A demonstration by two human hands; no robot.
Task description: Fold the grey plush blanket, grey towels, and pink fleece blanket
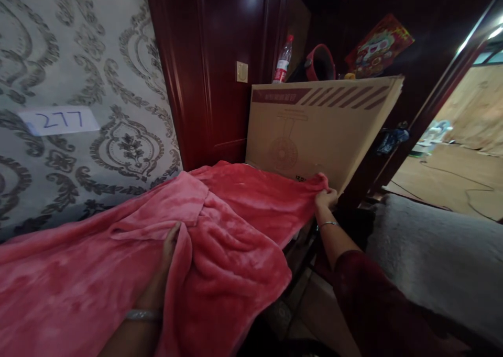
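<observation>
A plush pinkish-red blanket (239, 236) spreads over a surface along the wall, with a folded-over layer and wrinkles in its middle. My right hand (327, 197) is closed on the blanket's far right corner, close to the front of a large cardboard box (314, 132). My left hand (172, 239) is closed on a fold nearer to me, its fingers partly covered by the cloth. A bracelet shows on each wrist.
A plastic bottle (283, 61) and a red-rimmed round object (320, 63) stand at the box's top edge. Patterned wallpaper (129, 147) carries a paper marked 277 (61, 120). A grey padded seat (436, 257) is at right, before a doorway.
</observation>
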